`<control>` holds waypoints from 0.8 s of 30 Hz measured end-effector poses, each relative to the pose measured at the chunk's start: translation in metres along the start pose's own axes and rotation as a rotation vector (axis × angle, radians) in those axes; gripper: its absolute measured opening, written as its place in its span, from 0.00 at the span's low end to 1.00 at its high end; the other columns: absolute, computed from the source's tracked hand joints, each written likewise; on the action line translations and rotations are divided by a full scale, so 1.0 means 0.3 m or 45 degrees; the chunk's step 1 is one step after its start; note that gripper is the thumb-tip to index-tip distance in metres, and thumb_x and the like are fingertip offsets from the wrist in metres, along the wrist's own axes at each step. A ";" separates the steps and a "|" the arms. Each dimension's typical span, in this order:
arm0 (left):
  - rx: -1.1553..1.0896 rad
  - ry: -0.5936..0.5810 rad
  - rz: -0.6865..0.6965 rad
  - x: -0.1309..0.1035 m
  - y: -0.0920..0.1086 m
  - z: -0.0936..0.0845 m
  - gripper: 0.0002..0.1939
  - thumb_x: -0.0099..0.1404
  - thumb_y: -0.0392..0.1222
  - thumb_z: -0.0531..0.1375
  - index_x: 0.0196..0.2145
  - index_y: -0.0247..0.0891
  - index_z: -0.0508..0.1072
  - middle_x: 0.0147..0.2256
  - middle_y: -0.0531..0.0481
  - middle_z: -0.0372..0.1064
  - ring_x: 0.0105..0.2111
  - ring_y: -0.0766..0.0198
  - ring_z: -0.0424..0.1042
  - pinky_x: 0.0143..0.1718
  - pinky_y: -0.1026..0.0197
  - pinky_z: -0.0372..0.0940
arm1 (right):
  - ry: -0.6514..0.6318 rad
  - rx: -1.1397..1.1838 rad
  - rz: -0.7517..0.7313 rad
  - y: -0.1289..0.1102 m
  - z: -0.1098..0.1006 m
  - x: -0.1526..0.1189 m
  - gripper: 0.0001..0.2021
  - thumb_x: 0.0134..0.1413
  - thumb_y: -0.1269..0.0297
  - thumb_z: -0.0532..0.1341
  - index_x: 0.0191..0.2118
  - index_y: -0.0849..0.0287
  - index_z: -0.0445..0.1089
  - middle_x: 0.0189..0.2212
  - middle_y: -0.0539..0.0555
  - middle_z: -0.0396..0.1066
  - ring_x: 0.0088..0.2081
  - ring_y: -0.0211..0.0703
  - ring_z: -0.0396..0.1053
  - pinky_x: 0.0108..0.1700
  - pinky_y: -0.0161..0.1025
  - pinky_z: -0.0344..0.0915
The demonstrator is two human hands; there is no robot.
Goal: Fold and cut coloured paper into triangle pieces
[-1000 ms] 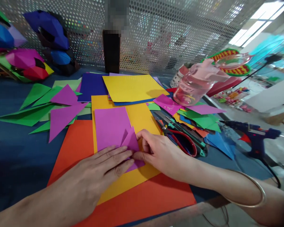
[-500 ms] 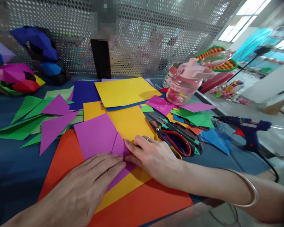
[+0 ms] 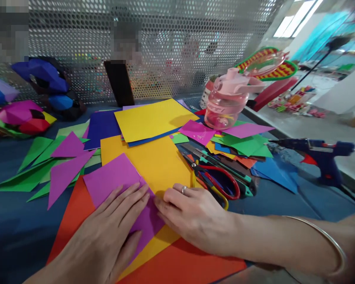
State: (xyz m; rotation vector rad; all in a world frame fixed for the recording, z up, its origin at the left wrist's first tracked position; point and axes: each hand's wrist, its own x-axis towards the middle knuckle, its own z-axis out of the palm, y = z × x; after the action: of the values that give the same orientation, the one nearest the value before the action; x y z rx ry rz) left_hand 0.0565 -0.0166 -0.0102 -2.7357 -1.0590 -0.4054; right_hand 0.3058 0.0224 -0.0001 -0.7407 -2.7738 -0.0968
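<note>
A sheet of purple paper (image 3: 111, 177) with a fold in it lies over yellow paper (image 3: 154, 161) and orange paper (image 3: 186, 260). My left hand (image 3: 112, 225) rests flat on the purple sheet, fingers stretched out and thumb apart. At that sheet's right edge is my right hand (image 3: 192, 217), a ring on one finger. Its fingers are curled and the thumb side is pressed against the edge; the grip itself is partly hidden. Scissors (image 3: 221, 181) with red and yellow handles and a green-black utility knife (image 3: 245, 183) lie just beyond the right hand.
Cut green pieces (image 3: 26, 173) and purple pieces lie at left, more scraps (image 3: 248, 144) at right. A pink bottle (image 3: 226, 104) and a dark blue glue gun (image 3: 328, 157) stand or lie right. Faceted paper models (image 3: 44, 75) sit back left, before a perforated metal panel (image 3: 165, 23).
My left hand has moved up over the fold and lies flatter, its thumb now spread. The right hand stays at the paper's edge. The view has shifted slightly.
</note>
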 end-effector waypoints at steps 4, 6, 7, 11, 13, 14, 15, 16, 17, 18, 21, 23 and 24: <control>0.036 -0.020 -0.024 0.008 0.007 0.006 0.28 0.70 0.41 0.54 0.65 0.29 0.61 0.65 0.37 0.62 0.64 0.48 0.63 0.63 0.47 0.61 | 0.068 0.082 -0.093 -0.005 -0.004 -0.010 0.07 0.66 0.69 0.57 0.38 0.60 0.72 0.36 0.53 0.71 0.36 0.42 0.66 0.29 0.40 0.61; 0.050 -0.029 -0.017 0.003 0.008 0.010 0.28 0.70 0.41 0.55 0.65 0.28 0.61 0.65 0.36 0.61 0.64 0.47 0.63 0.63 0.46 0.61 | 0.086 0.115 -0.174 -0.008 -0.010 -0.012 0.07 0.66 0.69 0.58 0.37 0.60 0.72 0.38 0.54 0.72 0.38 0.41 0.68 0.30 0.39 0.62; 0.051 -0.030 -0.013 0.000 0.008 0.011 0.28 0.70 0.41 0.55 0.65 0.28 0.61 0.64 0.36 0.62 0.64 0.47 0.63 0.63 0.47 0.61 | 0.102 0.130 -0.232 -0.009 -0.014 -0.014 0.08 0.67 0.69 0.58 0.36 0.60 0.73 0.39 0.54 0.73 0.39 0.41 0.68 0.32 0.39 0.64; 0.031 -0.051 -0.005 -0.006 0.003 0.002 0.28 0.70 0.43 0.55 0.65 0.29 0.62 0.63 0.37 0.63 0.63 0.46 0.65 0.61 0.47 0.64 | 0.111 0.178 -0.455 -0.020 -0.025 -0.024 0.09 0.67 0.68 0.57 0.38 0.61 0.75 0.45 0.58 0.75 0.45 0.41 0.71 0.44 0.38 0.69; 0.014 -0.081 -0.003 -0.008 0.000 -0.008 0.31 0.70 0.46 0.56 0.66 0.30 0.60 0.64 0.38 0.63 0.63 0.46 0.64 0.60 0.46 0.65 | 0.103 0.194 -0.468 -0.029 -0.020 -0.030 0.09 0.67 0.66 0.58 0.38 0.61 0.76 0.46 0.59 0.75 0.47 0.43 0.72 0.48 0.38 0.69; 0.005 -0.099 -0.007 -0.011 -0.003 -0.013 0.32 0.70 0.48 0.56 0.67 0.30 0.58 0.65 0.39 0.62 0.63 0.46 0.64 0.60 0.46 0.65 | 0.103 0.201 -0.455 -0.033 -0.015 -0.033 0.09 0.67 0.66 0.59 0.37 0.61 0.76 0.46 0.60 0.75 0.47 0.43 0.72 0.49 0.38 0.69; -0.003 -0.119 -0.017 -0.015 -0.005 -0.018 0.34 0.71 0.49 0.56 0.68 0.31 0.56 0.66 0.39 0.60 0.64 0.46 0.63 0.60 0.45 0.66 | 0.110 0.207 -0.440 -0.036 -0.008 -0.036 0.09 0.66 0.66 0.59 0.36 0.60 0.76 0.45 0.60 0.76 0.47 0.43 0.72 0.49 0.38 0.70; -0.011 -0.142 -0.030 -0.020 -0.008 -0.022 0.36 0.71 0.51 0.56 0.69 0.31 0.54 0.67 0.40 0.57 0.65 0.46 0.61 0.59 0.45 0.67 | 0.117 0.212 -0.427 -0.039 -0.002 -0.038 0.09 0.66 0.66 0.59 0.35 0.60 0.76 0.45 0.60 0.76 0.48 0.44 0.73 0.49 0.39 0.70; -0.021 -0.170 -0.042 -0.026 -0.011 -0.025 0.37 0.71 0.52 0.56 0.70 0.32 0.51 0.68 0.40 0.55 0.65 0.46 0.60 0.59 0.45 0.67 | 0.127 0.215 -0.416 -0.041 0.004 -0.041 0.09 0.66 0.66 0.59 0.35 0.60 0.76 0.45 0.60 0.76 0.48 0.44 0.73 0.49 0.39 0.71; -0.030 -0.201 -0.055 -0.033 -0.015 -0.028 0.39 0.71 0.53 0.57 0.71 0.32 0.49 0.69 0.41 0.52 0.66 0.45 0.58 0.60 0.45 0.67 | 0.142 0.214 -0.402 -0.043 0.008 -0.043 0.10 0.66 0.67 0.59 0.34 0.60 0.76 0.45 0.60 0.76 0.48 0.44 0.73 0.49 0.39 0.72; -0.065 -0.298 -0.063 -0.052 -0.028 -0.038 0.43 0.70 0.54 0.58 0.72 0.36 0.44 0.71 0.44 0.46 0.68 0.45 0.53 0.61 0.45 0.65 | 0.196 0.170 -0.351 -0.042 0.009 -0.048 0.10 0.66 0.68 0.59 0.34 0.61 0.76 0.44 0.59 0.77 0.47 0.44 0.74 0.49 0.39 0.72; -0.100 -0.361 -0.065 -0.060 -0.037 -0.046 0.44 0.69 0.52 0.59 0.73 0.38 0.42 0.72 0.46 0.44 0.69 0.46 0.51 0.62 0.45 0.65 | 0.217 0.137 -0.323 -0.040 0.005 -0.053 0.09 0.66 0.69 0.59 0.35 0.61 0.77 0.43 0.59 0.77 0.47 0.44 0.74 0.50 0.39 0.72; -0.118 -0.391 -0.071 -0.063 -0.040 -0.049 0.44 0.69 0.51 0.60 0.73 0.39 0.41 0.72 0.46 0.43 0.69 0.45 0.50 0.62 0.44 0.65 | 0.222 0.126 -0.313 -0.040 0.004 -0.055 0.09 0.66 0.69 0.59 0.36 0.61 0.77 0.43 0.59 0.77 0.47 0.45 0.74 0.50 0.39 0.73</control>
State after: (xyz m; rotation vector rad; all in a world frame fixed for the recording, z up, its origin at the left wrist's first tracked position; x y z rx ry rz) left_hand 0.0320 -0.0236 -0.0013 -2.9218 -1.2172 -0.0404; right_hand 0.3134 0.0043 -0.0056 -0.3463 -2.6662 -0.0671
